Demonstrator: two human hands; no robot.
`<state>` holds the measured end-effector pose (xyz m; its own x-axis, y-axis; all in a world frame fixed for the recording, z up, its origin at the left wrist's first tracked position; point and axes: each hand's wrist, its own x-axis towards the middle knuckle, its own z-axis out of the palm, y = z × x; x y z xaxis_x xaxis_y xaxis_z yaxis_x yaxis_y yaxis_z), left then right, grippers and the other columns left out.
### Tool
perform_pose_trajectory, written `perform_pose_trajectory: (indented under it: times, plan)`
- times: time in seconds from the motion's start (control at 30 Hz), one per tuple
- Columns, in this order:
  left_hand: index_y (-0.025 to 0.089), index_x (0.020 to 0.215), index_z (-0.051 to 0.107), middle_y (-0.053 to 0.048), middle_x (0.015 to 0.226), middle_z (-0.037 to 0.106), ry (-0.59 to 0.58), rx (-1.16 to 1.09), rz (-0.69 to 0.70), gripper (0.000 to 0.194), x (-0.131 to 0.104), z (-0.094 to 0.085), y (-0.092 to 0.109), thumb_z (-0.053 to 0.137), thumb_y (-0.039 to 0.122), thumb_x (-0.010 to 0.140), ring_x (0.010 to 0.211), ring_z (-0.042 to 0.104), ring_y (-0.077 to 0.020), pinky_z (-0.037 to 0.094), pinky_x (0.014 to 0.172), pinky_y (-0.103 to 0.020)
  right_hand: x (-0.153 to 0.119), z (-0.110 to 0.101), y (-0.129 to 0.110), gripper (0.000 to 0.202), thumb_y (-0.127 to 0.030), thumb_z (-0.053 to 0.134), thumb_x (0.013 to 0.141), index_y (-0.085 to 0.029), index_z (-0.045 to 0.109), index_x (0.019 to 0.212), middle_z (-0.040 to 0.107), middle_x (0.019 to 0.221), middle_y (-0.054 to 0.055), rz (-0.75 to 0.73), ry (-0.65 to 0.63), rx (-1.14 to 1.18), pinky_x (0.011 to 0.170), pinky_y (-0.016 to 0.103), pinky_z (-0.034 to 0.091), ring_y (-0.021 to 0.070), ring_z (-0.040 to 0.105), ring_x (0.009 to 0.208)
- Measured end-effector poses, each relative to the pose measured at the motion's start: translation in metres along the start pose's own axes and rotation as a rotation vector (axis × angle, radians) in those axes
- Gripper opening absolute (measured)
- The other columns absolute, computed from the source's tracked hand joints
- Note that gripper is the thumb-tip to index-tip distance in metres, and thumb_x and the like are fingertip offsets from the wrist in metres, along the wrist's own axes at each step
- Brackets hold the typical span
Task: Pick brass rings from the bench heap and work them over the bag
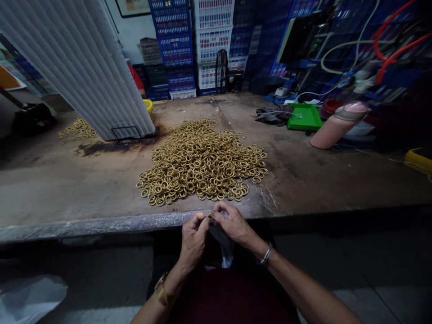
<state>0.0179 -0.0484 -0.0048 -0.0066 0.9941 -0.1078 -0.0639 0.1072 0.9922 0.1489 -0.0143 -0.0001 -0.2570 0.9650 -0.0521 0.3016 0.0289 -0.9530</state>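
Observation:
Just in front of the table's near edge, my left hand and my right hand meet at the fingertips. Both are closed in a pinch on a small brass-coloured ring, which the fingers mostly cover. A pale strip of cloth or plastic hangs below my right hand; whether the fingers grip it too, I cannot tell. Beyond the hands, a large heap of brass-coloured rings spreads over the worktable, its nearest rings close to the edge.
A tall pleated white panel leans on a black wire stand at the left, with a smaller ring pile beside it. Rightward are a green tray, dark gloves and a pink spray bottle. Stacked crates stand behind.

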Motion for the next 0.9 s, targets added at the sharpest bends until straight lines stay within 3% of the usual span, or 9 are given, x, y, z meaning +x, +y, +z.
perform_pose_trajectory:
  times: [0.1, 0.23, 0.33, 0.43, 0.53, 0.7, 0.9]
  plan:
    - [0.015, 0.068, 0.059, 0.000, 0.066, 0.056, 0.010, 0.054, 0.084, 0.019, -0.001, 0.000, 0.003, 0.058, 0.032, 0.074, 0.065, 0.050, -0.0115, 0.039, 0.062, -0.020, 0.002, 0.000, 0.000, 0.018, -0.032, 0.049, 0.076, -0.018, 0.046, 0.065, 0.045, 0.060, -0.005, -0.011, 0.030, -0.077, 0.056, 0.020, 0.034, 0.0090, 0.042, 0.059]
    - [0.016, 0.067, 0.052, 0.006, 0.052, 0.042, -0.090, -0.135, -0.189, 0.026, -0.002, -0.001, 0.004, 0.054, 0.040, 0.077, 0.041, 0.033, -0.0046, 0.025, 0.040, -0.017, 0.004, 0.001, -0.001, 0.017, -0.030, 0.049, 0.074, -0.018, 0.045, 0.063, 0.044, 0.058, -0.005, 0.026, 0.035, -0.093, 0.056, 0.020, 0.033, 0.0088, 0.041, 0.059]
    - [0.016, 0.071, 0.049, 0.006, 0.056, 0.043, -0.171, -0.329, -0.303, 0.027, -0.003, -0.002, 0.006, 0.052, 0.042, 0.077, 0.039, 0.028, -0.0027, 0.020, 0.038, -0.016, 0.005, 0.002, -0.001, 0.017, -0.029, 0.047, 0.076, -0.018, 0.045, 0.063, 0.048, 0.059, -0.005, 0.026, 0.018, -0.052, 0.057, 0.020, 0.034, 0.0093, 0.044, 0.060]
    - [0.016, 0.075, 0.049, 0.004, 0.061, 0.046, -0.168, -0.367, -0.293, 0.025, -0.002, -0.003, 0.005, 0.055, 0.041, 0.076, 0.041, 0.031, -0.0024, 0.021, 0.038, -0.015, 0.005, 0.001, 0.002, 0.017, -0.028, 0.042, 0.079, -0.018, 0.048, 0.067, 0.052, 0.060, -0.003, 0.045, 0.038, -0.047, 0.056, 0.020, 0.034, 0.0097, 0.046, 0.058]
    - [0.016, 0.075, 0.049, 0.004, 0.059, 0.047, -0.135, -0.270, -0.248, 0.026, -0.001, -0.003, 0.002, 0.053, 0.042, 0.078, 0.041, 0.032, -0.0029, 0.022, 0.038, -0.015, 0.003, -0.001, 0.005, 0.016, -0.026, 0.042, 0.080, -0.018, 0.050, 0.068, 0.053, 0.061, -0.002, -0.044, 0.067, -0.229, 0.056, 0.021, 0.032, 0.0099, 0.046, 0.057]
    - [0.016, 0.069, 0.048, 0.007, 0.047, 0.038, -0.107, -0.049, -0.175, 0.031, -0.001, -0.003, 0.002, 0.046, 0.045, 0.080, 0.037, 0.029, -0.0034, 0.022, 0.037, -0.016, -0.004, -0.001, 0.006, 0.009, -0.018, 0.045, 0.076, -0.019, 0.053, 0.072, 0.054, 0.060, -0.001, -0.183, -0.095, -0.529, 0.055, 0.022, 0.028, 0.0103, 0.045, 0.055]
    - [0.016, 0.069, 0.047, 0.006, 0.050, 0.041, -0.073, -0.016, -0.141, 0.029, -0.003, -0.002, 0.006, 0.051, 0.044, 0.078, 0.040, 0.032, -0.0036, 0.024, 0.038, -0.015, -0.005, -0.001, 0.006, 0.014, -0.014, 0.044, 0.073, -0.020, 0.056, 0.080, 0.058, 0.064, 0.001, -0.166, -0.172, -0.693, 0.055, 0.023, 0.025, 0.0128, 0.049, 0.059]
